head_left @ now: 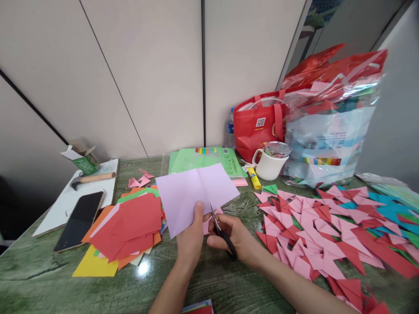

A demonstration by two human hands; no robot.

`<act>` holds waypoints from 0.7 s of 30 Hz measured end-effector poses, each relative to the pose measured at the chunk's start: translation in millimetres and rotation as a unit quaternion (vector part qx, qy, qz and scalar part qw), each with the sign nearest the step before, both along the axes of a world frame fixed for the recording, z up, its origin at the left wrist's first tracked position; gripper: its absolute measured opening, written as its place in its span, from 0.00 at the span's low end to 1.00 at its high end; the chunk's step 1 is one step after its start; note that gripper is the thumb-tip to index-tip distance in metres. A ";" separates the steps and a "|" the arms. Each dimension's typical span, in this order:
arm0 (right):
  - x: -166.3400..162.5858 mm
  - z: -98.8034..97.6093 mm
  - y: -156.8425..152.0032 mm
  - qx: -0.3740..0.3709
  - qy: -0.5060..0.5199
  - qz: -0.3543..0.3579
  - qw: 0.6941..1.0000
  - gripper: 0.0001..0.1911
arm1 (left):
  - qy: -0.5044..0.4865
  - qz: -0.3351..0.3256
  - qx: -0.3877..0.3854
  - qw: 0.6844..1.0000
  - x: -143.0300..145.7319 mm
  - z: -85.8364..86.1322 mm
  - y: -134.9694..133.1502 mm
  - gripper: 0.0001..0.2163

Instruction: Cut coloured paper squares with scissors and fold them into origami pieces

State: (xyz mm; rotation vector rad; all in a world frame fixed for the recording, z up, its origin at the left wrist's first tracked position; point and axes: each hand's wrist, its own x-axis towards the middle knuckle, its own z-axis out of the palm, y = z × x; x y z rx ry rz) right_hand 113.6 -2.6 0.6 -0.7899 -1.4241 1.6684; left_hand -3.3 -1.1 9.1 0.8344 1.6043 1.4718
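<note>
My left hand point(190, 239) pinches the near edge of a light purple sheet of paper point(193, 192) and holds it up above the green table point(42, 274). My right hand point(233, 237) grips small black-handled scissors point(220, 231), whose blades point up at the sheet's near edge beside my left thumb. The sheet has a crease down its middle.
A stack of red, orange and yellow sheets point(126, 229) lies left; a phone point(79, 220) and a hammer point(93, 178) rest on a white board. Several folded pink and red pieces point(321, 226) cover the right. Behind stand a white mug point(271, 162), glue stick point(253, 178), red bag point(260, 126), plastic bag point(330, 126).
</note>
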 end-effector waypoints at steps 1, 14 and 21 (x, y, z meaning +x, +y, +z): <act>0.0 0.0 0.0 -0.001 -0.001 -0.001 1.000 0.23 | -0.003 0.000 -0.003 1.000 0.4 1.0 -0.2 0.12; -2.3 -3.1 -1.0 -0.004 -0.036 -0.023 0.999 0.21 | -0.019 -0.017 0.014 1.000 0.4 -2.6 1.2 0.12; -2.7 -2.3 -1.3 -0.007 -0.053 -0.040 0.998 0.21 | -0.019 -0.020 0.004 1.000 -0.2 -3.1 0.6 0.12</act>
